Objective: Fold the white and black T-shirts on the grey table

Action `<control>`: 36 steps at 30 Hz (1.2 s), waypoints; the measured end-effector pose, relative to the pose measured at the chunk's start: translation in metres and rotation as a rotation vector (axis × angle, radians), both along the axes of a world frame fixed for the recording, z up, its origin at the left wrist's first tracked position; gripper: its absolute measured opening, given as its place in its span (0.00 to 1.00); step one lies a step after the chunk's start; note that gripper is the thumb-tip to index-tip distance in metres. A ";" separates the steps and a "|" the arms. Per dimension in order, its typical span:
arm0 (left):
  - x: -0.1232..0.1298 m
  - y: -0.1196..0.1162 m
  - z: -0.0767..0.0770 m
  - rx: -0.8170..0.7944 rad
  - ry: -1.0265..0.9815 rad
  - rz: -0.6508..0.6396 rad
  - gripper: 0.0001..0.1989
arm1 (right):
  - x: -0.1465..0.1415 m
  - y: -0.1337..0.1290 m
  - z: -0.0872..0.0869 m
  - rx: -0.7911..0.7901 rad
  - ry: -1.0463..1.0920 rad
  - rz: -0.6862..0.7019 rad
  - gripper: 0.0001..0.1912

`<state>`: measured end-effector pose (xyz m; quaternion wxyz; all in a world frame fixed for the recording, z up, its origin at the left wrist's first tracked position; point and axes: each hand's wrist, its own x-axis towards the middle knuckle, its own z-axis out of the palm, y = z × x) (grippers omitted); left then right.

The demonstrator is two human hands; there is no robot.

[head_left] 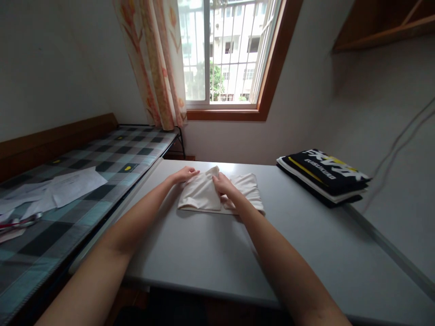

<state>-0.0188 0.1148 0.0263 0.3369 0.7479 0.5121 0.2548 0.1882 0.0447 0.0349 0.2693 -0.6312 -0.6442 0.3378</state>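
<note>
A white cloth [200, 192], folded into a flat bundle with two parts side by side, lies near the far middle of the pale table [204, 253]. At its upper left corner, my left hand [185, 174] pinches the edge between thumb and fingers. My right hand [224, 184] grips the raised inner edge of the left part, close to the middle of the bundle. Some of the right part is hidden behind my right hand and forearm.
A stack of folded dark and white clothes [322, 176] sits at the table's right back. On the left, papers [68, 188] lie on a checkered bed [136, 147]. A curtain [159, 63] hangs beside the barred window, and a wooden shelf [390, 36] juts out at upper right.
</note>
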 end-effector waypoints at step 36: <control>-0.053 -0.060 -0.019 -0.129 -0.913 0.336 0.40 | -0.108 -0.005 0.049 -0.281 0.531 0.130 0.20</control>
